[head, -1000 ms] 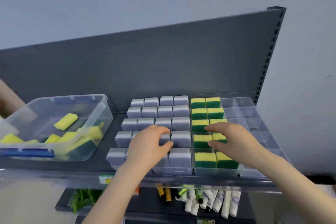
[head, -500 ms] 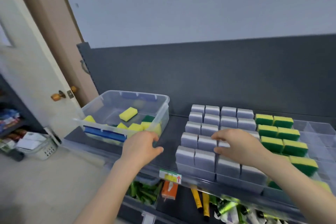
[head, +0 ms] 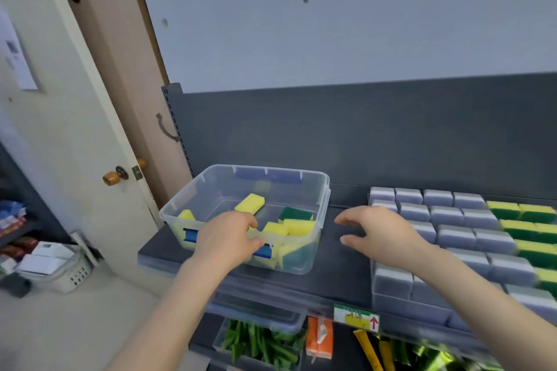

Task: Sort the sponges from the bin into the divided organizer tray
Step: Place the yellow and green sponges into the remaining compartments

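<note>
Your left hand [head: 229, 238] sits at the bin [head: 327, 187] rim, fingers curled, grip unclear; right hand [head: 382, 235] over the shelf [head: 346, 265], fingers spread, empty.

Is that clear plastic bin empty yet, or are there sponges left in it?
Not empty. The clear bin has no lid on, and several yellow-and-green sponges lie loose on its bottom.

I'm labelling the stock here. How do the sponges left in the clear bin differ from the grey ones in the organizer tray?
Colour: the sponges in the bin are yellow with a green side, while the grey sponges are grey. Pose: the bin sponges lie loose at mixed angles in the clear bin, while the grey ones sit in neat rows in the organizer tray. Both are rectangular blocks.
</note>
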Demonstrator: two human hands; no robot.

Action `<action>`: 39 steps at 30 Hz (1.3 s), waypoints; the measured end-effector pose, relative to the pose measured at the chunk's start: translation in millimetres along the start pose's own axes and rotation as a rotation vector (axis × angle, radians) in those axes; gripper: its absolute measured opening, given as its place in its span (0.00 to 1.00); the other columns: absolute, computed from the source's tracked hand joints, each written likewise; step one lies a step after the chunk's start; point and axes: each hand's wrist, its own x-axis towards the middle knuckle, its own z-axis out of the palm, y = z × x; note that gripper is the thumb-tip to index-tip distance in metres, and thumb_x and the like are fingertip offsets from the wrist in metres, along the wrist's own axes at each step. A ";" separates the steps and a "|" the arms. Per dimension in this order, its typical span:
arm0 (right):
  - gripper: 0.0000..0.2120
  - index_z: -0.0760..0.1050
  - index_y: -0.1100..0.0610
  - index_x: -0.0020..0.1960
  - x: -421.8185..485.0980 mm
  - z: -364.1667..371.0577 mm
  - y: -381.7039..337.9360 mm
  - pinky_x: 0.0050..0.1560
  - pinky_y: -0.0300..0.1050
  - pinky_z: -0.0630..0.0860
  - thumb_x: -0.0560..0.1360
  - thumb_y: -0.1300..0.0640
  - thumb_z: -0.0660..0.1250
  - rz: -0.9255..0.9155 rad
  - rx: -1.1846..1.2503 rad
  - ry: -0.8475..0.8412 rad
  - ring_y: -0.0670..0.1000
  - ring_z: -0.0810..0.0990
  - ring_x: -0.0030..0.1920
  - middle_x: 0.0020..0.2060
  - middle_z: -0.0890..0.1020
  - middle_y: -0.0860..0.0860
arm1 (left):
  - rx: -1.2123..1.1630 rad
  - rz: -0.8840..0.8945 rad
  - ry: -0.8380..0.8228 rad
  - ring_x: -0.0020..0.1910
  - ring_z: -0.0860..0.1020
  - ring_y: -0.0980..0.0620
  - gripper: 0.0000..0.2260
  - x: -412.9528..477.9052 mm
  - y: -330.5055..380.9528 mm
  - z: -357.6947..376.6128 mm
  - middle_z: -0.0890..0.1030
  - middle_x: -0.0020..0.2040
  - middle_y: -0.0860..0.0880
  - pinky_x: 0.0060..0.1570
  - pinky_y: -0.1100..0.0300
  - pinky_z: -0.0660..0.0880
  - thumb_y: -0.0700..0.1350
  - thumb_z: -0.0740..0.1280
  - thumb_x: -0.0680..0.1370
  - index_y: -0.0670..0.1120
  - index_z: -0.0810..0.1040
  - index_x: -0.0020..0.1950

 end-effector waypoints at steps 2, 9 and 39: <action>0.16 0.74 0.43 0.61 8.0 7.2 -12.4 0.54 0.42 0.75 0.73 0.49 0.66 0.007 -0.010 0.000 0.46 0.77 0.57 0.58 0.79 0.40 | 0.002 0.012 -0.004 0.51 0.77 0.54 0.14 7.1 -17.3 0.3 0.80 0.53 0.57 0.44 0.58 0.75 0.58 0.66 0.73 0.58 0.77 0.58; 0.16 0.74 0.46 0.62 53.6 19.3 -41.7 0.56 0.45 0.75 0.74 0.49 0.66 0.010 0.008 -0.045 0.47 0.77 0.57 0.58 0.79 0.42 | -0.008 0.028 -0.010 0.52 0.78 0.52 0.13 49.3 -60.9 -1.8 0.81 0.52 0.56 0.47 0.56 0.76 0.56 0.66 0.74 0.56 0.78 0.57; 0.16 0.75 0.47 0.61 239.1 105.9 -40.5 0.52 0.42 0.76 0.74 0.48 0.66 0.140 0.102 -0.114 0.47 0.78 0.54 0.55 0.81 0.44 | -0.069 0.168 -0.172 0.55 0.76 0.57 0.15 230.6 -155.2 71.3 0.79 0.56 0.59 0.49 0.58 0.75 0.56 0.67 0.74 0.58 0.77 0.59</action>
